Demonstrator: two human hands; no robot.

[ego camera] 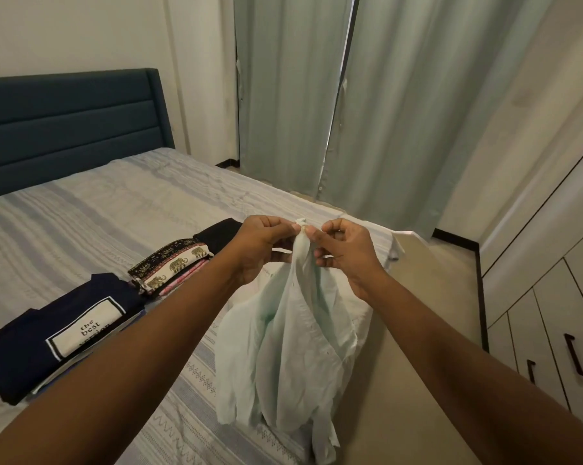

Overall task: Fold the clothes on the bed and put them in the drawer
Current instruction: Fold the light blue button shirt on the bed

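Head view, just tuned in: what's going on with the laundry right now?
A person is holding up a pale mint garment over the edge of the bed, pinching its top between the left hand and right hand so it hangs loose and unfolded. Three piles already sit folded on the bed: a navy shirt with a text patch, an elephant-print piece and a black item. The cabinet drawers on the right look closed.

A pale mint garment point(293, 347) hangs limp and unfolded below the grip, pinched at its top. Left of the grip, three folded piles lie on the bed point(82, 209): navy point(48, 344), elephant-printed point(169, 266), black point(219, 234).
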